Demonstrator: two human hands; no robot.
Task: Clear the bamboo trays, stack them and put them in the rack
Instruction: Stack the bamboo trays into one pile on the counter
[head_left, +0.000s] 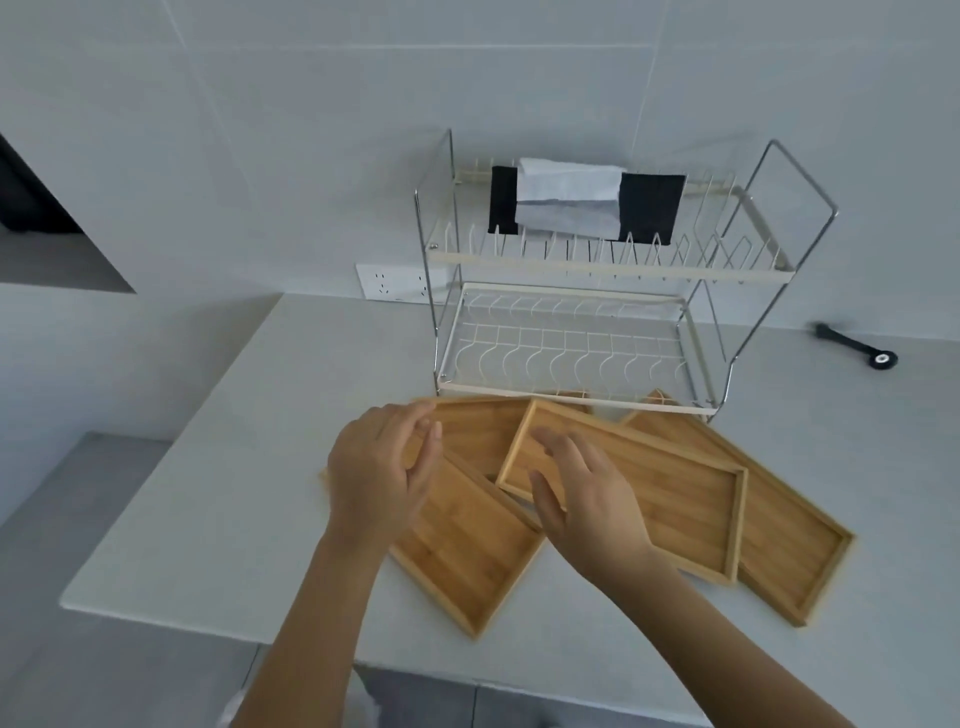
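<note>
Both hands, left (379, 478) and right (587, 499), hover with fingers loosely spread, gripping nothing, over overlapping bamboo trays (675, 499) near the worktop's (208, 493) front edge, before the rack (571, 332).

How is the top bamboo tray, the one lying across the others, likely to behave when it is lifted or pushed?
The top bamboo tray looks like rigid board with a raised rim, so it should probably stay stiff and give the right hand an edge to grip. It lies skewed across neighbouring trays, so a push may slide or rock it. Flat and shallow, it seems unlikely to roll.
</note>
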